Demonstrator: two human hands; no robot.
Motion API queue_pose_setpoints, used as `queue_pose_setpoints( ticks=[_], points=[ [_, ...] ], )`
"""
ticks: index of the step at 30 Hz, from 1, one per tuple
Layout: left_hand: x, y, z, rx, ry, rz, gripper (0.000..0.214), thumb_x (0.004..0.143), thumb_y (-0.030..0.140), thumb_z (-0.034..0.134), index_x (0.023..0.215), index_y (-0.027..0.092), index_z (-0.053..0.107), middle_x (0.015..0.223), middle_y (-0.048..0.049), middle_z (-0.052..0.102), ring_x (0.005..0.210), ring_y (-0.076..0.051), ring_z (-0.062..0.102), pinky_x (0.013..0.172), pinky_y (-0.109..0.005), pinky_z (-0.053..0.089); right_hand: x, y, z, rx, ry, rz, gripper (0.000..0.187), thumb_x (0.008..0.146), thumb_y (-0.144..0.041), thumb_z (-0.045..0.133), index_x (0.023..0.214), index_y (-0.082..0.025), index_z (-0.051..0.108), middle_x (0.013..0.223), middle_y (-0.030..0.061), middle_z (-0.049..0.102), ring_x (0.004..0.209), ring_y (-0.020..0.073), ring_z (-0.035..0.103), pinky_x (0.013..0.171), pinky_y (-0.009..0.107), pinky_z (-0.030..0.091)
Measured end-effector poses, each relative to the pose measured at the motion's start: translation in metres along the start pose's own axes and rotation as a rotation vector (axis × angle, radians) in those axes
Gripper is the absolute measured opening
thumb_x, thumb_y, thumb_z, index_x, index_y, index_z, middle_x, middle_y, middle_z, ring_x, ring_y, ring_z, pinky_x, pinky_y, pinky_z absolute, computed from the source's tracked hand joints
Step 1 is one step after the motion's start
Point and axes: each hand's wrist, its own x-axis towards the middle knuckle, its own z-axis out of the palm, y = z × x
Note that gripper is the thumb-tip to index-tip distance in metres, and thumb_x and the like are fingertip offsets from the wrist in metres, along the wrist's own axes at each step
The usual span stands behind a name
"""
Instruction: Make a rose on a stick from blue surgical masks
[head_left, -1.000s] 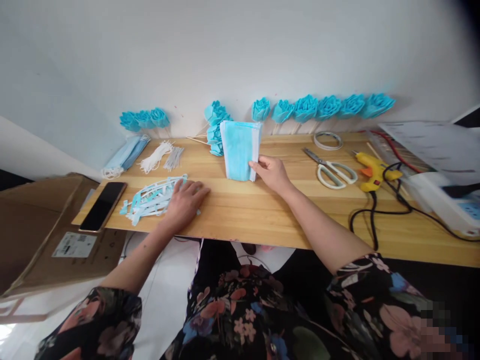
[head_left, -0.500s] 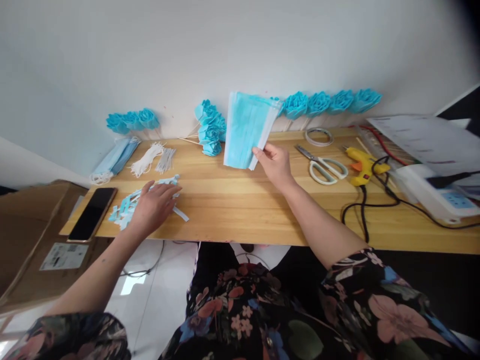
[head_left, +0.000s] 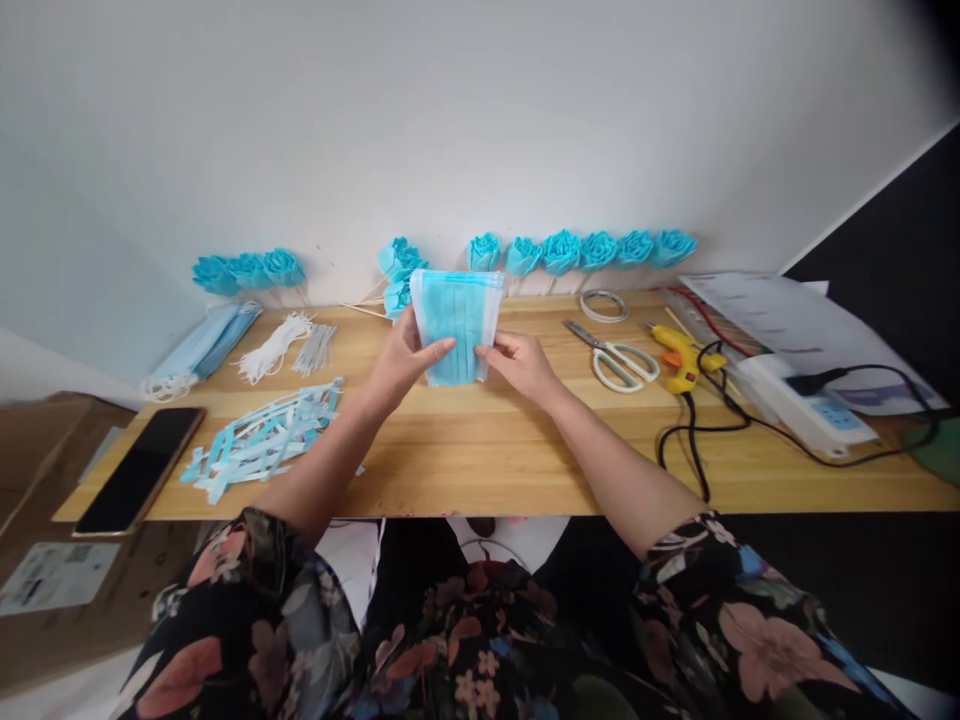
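Wall (head_left: 480, 130): pale, plain. Table (head_left: 480, 470): light wood, striped grain, set against it. Box (head_left: 139, 575): brown cardboard, below the table's left end. Flowers, light blue, on thin sticks: six in a row (head_left: 561, 252) along the wall, three at left (head_left: 247, 270), a cluster (head_left: 401, 260) partly covered by the stack. Strips (head_left: 274, 435): white and blue, in a loose heap. Stack (head_left: 457, 320): several mask sheets, held upright just above the table's middle or with the lower edge on it, which of the two cannot be told; front face light blue, crossed by vertical pleats; side borders paler, nearly white; top edges slightly fanned, showing layers; outline a little wider above than below. Left hand (head_left: 401, 360): grasping the stack's left side, thumb flat on the front, other fingers mostly hidden behind. Right hand (head_left: 521, 360): pinching the lower right side, thumb likewise in front. Masks (head_left: 206, 345): blue, white loops attached, piled at far left. Phone (head_left: 142, 470): dark screen, near the table's corner. Scissors (head_left: 602, 347): white handles, lying right of the stack.
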Motion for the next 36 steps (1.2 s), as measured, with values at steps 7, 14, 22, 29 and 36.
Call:
queue_pose_setpoints(
  ticks=[7,14,22,29,36],
  points=[
    [-0.001,-0.013,0.014,-0.086,0.148,-0.093,0.047,0.066,0.055,0.087,0.091,0.017,0.073,0.096,-0.0061,0.079,0.092,-0.024,0.073,0.088,-0.038,0.058,0.003,0.006,-0.004,0.091,-0.061,0.025,0.043,0.082,-0.06,0.071,0.095,-0.02,0.079,0.093,0.0066,0.079,0.09,0.0265,0.073,0.077,0.035,0.057],
    [-0.011,-0.038,0.02,-0.036,0.081,-0.278,0.061,0.051,0.06,0.093,0.09,0.014,0.077,0.093,-0.0093,0.08,0.089,-0.029,0.075,0.085,-0.042,0.061,0.004,0.015,-0.002,0.04,-0.11,0.033,0.04,0.082,-0.054,0.07,0.091,-0.016,0.079,0.086,0.0061,0.077,0.078,0.0221,0.071,0.069,0.03,0.052],
    [-0.013,-0.031,0.017,-0.027,0.115,-0.232,0.059,0.059,0.062,0.089,0.092,0.014,0.079,0.095,-0.0094,0.081,0.087,-0.027,0.076,0.082,-0.039,0.063,0.001,0.006,-0.004,0.0,-0.054,0.014,0.044,0.083,-0.057,0.068,0.081,-0.014,0.078,0.076,0.0045,0.072,0.073,0.0213,0.066,0.065,0.028,0.046],
    [-0.013,-0.028,0.012,-0.027,0.073,-0.265,0.057,0.054,0.058,0.093,0.088,0.014,0.08,0.096,-0.0112,0.081,0.09,-0.029,0.076,0.082,-0.039,0.063,0.001,0.008,-0.001,0.059,-0.146,0.031,0.043,0.081,-0.057,0.07,0.083,-0.015,0.077,0.076,0.0035,0.069,0.072,0.0186,0.062,0.065,0.027,0.045],
    [-0.014,-0.03,0.015,-0.031,0.091,-0.281,0.06,0.053,0.06,0.093,0.088,0.013,0.081,0.099,-0.0123,0.081,0.093,-0.031,0.076,0.084,-0.041,0.064,0.0,0.01,-0.001,-0.024,-0.075,-0.022,0.048,0.086,-0.059,0.065,0.066,-0.016,0.065,0.063,-0.001,0.053,0.063,0.0127,0.048,0.058,0.025,0.034]
  ],
)
